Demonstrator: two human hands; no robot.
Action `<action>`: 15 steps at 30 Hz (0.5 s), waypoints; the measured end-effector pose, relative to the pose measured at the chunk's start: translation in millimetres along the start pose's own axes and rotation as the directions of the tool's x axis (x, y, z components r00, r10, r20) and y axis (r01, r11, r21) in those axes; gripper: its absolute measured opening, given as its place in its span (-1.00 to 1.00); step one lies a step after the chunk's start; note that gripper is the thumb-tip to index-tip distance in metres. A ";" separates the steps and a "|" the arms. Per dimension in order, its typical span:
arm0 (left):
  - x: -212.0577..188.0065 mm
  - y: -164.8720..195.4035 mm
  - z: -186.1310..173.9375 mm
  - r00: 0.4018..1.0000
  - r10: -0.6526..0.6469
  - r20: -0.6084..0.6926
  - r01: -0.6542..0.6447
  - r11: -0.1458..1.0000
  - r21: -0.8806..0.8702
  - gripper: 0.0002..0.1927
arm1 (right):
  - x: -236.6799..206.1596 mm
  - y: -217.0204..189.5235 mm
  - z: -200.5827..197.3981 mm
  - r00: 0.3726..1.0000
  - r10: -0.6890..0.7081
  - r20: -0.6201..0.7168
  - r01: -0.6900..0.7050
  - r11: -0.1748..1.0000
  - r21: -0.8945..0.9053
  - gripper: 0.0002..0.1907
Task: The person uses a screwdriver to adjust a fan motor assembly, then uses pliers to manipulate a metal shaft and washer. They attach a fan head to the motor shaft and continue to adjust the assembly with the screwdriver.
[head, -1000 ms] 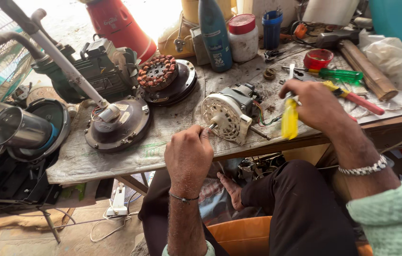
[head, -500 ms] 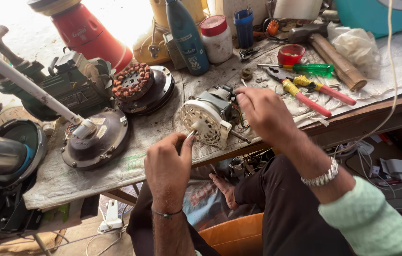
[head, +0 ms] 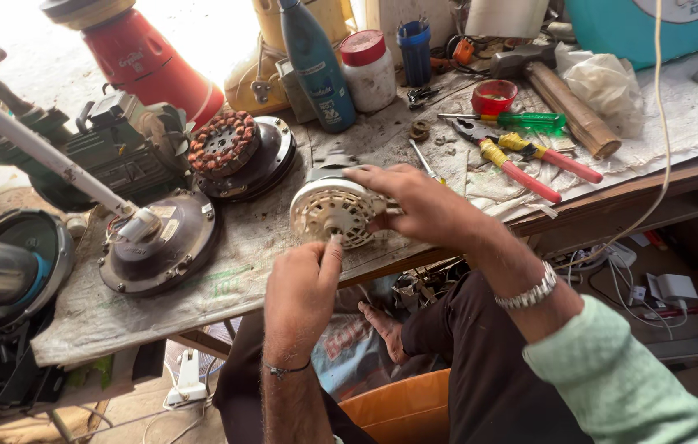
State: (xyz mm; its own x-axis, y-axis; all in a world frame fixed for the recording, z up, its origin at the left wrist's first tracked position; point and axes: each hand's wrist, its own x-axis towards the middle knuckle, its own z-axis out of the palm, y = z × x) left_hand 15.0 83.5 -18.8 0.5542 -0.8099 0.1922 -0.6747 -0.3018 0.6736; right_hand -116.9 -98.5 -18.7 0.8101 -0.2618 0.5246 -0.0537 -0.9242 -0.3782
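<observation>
A small white fan motor (head: 326,212) with a slotted round face lies on its side at the front edge of the worn workbench (head: 242,271). My right hand (head: 419,205) reaches over from the right and grips the motor's top and side. My left hand (head: 304,284) comes up from below, its thumb and fingers pinched on the short shaft at the centre of the motor's face. A metal bracelet sits on my right wrist, a thin band on my left.
Left of the motor are a dark round cover (head: 160,242) with a white pipe and a copper-wound stator (head: 221,144). Behind stand a teal bottle (head: 316,66) and a red-lidded jar (head: 368,70). Pliers (head: 522,160), a green screwdriver (head: 530,121) and a hammer (head: 559,86) lie to the right.
My right hand has put down the yellow-handled tool and moved left onto the motor. My left hand has stayed at the motor's face.
</observation>
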 end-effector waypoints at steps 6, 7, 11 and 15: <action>14.4 -22.7 20.2 0.967 0.000 0.257 0.171 0.748 -0.642 -0.56 | -13.3 49.8 -33.7 0.994 0.056 -0.092 -0.063 0.995 -0.072 -0.16; 16.4 -25.9 25.1 0.960 -0.007 0.279 0.203 0.704 -0.680 -0.57 | -19.6 55.6 -43.6 0.981 0.131 -0.140 -0.147 0.983 -0.112 -0.23; 17.3 -35.7 36.9 0.934 0.004 0.357 0.300 0.532 -0.792 -0.64 | -41.4 66.5 -67.6 0.681 0.713 -0.169 -0.714 0.594 -0.371 -0.33; 15.9 -27.5 48.0 0.900 0.000 0.435 0.411 0.329 -0.850 -0.67 | -54.4 69.1 -79.0 0.592 0.783 -0.191 -0.706 0.390 -0.591 -0.31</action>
State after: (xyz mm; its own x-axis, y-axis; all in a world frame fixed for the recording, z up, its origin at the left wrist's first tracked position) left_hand 18.9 54.8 -68.5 0.2865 -0.9482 -0.1374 0.4204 -0.0044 0.9073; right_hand -210.9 -170.2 -13.1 0.3259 -0.9318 0.1598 -0.9381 -0.3397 -0.0675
